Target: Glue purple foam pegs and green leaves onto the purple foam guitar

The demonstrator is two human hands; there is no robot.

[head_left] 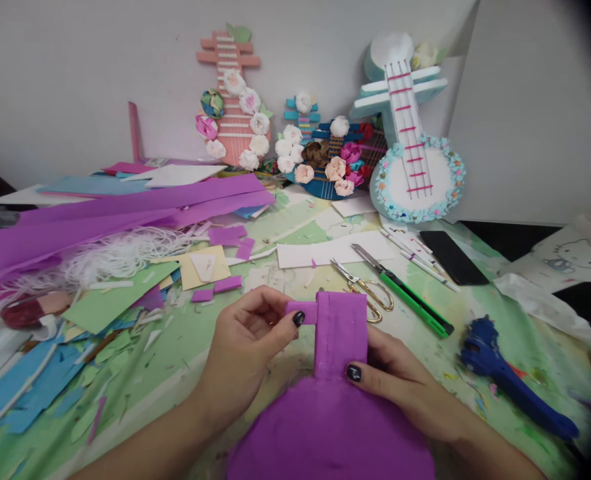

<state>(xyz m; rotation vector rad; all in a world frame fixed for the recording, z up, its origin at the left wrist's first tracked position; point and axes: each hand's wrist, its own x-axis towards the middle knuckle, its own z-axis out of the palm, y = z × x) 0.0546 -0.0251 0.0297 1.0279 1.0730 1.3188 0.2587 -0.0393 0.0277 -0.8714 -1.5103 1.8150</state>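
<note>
L hand [255, 340] pinching small purple tab [309, 307], mid-frame; tab's R end appears against L edge of purple neck [343, 327], prob. held so to line it up. R hand [400, 377] grips neck's lower R side, thumb in front, prob. steadying. Rounded purple body [330, 433] below tab, bottom ctr. Green cutter [415, 303] R of ctr.

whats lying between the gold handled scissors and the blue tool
The green utility knife lies between the gold-handled scissors and the blue tool, slanting across the table, as the head view shows.
</note>
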